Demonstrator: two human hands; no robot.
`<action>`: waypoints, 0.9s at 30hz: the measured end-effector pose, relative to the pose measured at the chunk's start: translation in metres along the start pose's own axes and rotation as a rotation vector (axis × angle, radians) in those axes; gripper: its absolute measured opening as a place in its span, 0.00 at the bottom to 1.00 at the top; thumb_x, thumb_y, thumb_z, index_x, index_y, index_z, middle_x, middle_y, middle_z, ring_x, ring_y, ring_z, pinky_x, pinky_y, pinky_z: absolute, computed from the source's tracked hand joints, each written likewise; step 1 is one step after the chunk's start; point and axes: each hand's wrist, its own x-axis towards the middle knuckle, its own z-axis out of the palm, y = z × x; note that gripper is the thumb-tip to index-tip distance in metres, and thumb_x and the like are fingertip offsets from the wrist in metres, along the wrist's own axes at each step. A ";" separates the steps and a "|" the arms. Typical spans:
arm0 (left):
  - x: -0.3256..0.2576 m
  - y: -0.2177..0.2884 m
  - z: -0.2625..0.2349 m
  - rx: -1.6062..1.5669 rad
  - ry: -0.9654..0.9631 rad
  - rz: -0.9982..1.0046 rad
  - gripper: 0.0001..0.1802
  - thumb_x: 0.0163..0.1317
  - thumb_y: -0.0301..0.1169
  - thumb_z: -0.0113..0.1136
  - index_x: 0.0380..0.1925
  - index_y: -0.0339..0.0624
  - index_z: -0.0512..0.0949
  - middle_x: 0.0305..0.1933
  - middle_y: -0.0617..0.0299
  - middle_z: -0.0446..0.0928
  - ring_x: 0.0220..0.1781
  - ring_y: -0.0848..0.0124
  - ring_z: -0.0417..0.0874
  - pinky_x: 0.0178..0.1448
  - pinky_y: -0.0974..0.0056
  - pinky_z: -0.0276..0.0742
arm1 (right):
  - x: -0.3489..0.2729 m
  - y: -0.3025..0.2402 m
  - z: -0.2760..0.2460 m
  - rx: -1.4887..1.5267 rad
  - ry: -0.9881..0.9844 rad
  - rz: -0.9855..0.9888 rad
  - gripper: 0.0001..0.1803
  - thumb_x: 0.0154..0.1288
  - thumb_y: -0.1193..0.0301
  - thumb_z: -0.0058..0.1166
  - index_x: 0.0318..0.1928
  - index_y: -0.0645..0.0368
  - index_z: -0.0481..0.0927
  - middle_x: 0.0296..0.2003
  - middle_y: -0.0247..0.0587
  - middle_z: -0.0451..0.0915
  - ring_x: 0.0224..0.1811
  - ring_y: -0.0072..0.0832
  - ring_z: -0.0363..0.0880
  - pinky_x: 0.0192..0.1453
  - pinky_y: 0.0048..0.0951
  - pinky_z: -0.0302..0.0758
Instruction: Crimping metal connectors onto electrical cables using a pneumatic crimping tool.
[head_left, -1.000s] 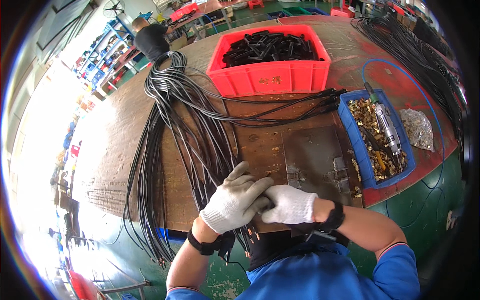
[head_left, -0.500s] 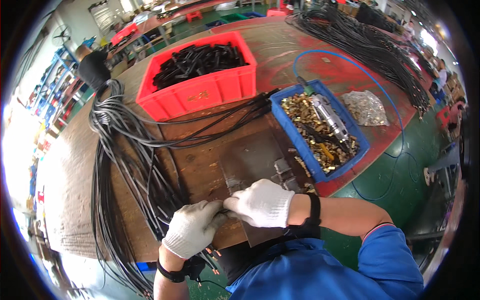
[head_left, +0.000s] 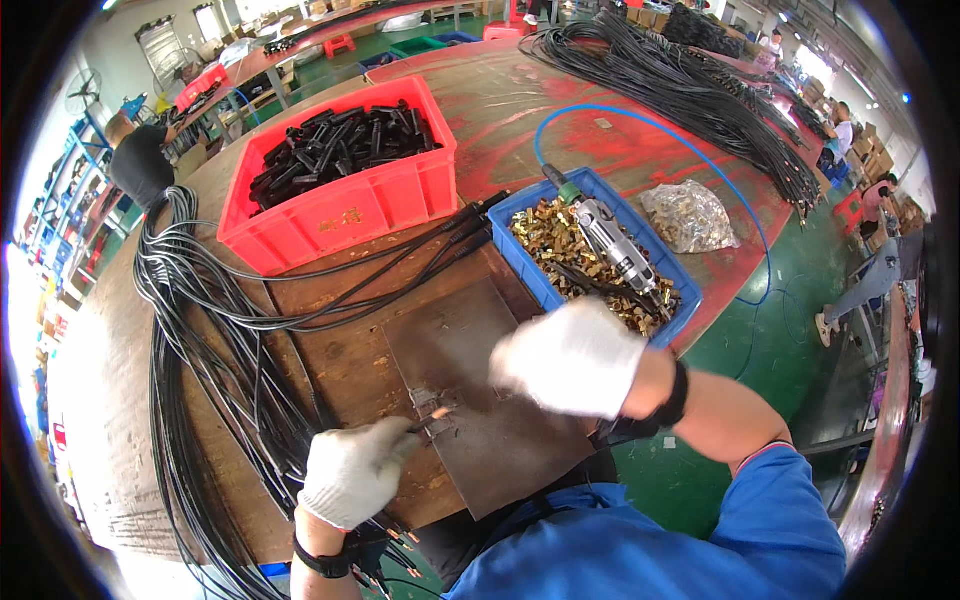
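The left hand (head_left: 352,472) has its fingers closed around a short visible part of a black cable (head_left: 419,425), just behind the bare copper tip (head_left: 440,412). This end of the cable is located above the left part of the dark metal plate (head_left: 440,335), which lies on the brown tabletop (head_left: 352,375). Its long axis runs from the left fingers toward the right and a little away from the person, so the copper points roughly to the side of the right hand (head_left: 572,358). The right hand is over the right part of the plate, and the copper tip lies to the left of its fingers and slightly nearer to the person, with a clear gap between. Because the right hand is blurred, I cannot tell if its fingers are open or closed, or if they hold something. This hand is the nearer one to the blue bin (head_left: 522,268) with small brass-coloured pieces (head_left: 545,238); the bin stands just beyond it, while the left hand is well apart from the bin.
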 end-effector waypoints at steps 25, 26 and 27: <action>-0.001 -0.013 0.012 -0.201 0.179 -0.017 0.15 0.73 0.31 0.68 0.55 0.39 0.87 0.45 0.41 0.89 0.48 0.44 0.92 0.51 0.52 0.87 | 0.046 0.112 -0.050 -0.398 -0.370 0.399 0.20 0.58 0.71 0.64 0.53 0.61 0.86 0.39 0.56 0.90 0.46 0.53 0.91 0.53 0.48 0.87; -0.002 -0.015 0.012 -0.202 0.178 -0.023 0.15 0.73 0.31 0.68 0.55 0.39 0.87 0.45 0.41 0.89 0.48 0.44 0.92 0.51 0.52 0.87 | 0.044 0.110 -0.059 -0.212 -0.328 0.438 0.21 0.58 0.71 0.65 0.53 0.60 0.87 0.39 0.53 0.90 0.46 0.49 0.91 0.53 0.45 0.87; -0.001 -0.016 0.013 -0.216 0.183 -0.003 0.15 0.73 0.31 0.68 0.55 0.38 0.87 0.46 0.41 0.89 0.49 0.43 0.92 0.52 0.52 0.87 | 0.040 0.110 -0.066 -0.028 -0.284 0.483 0.21 0.59 0.71 0.65 0.54 0.60 0.89 0.38 0.51 0.90 0.45 0.44 0.92 0.54 0.41 0.87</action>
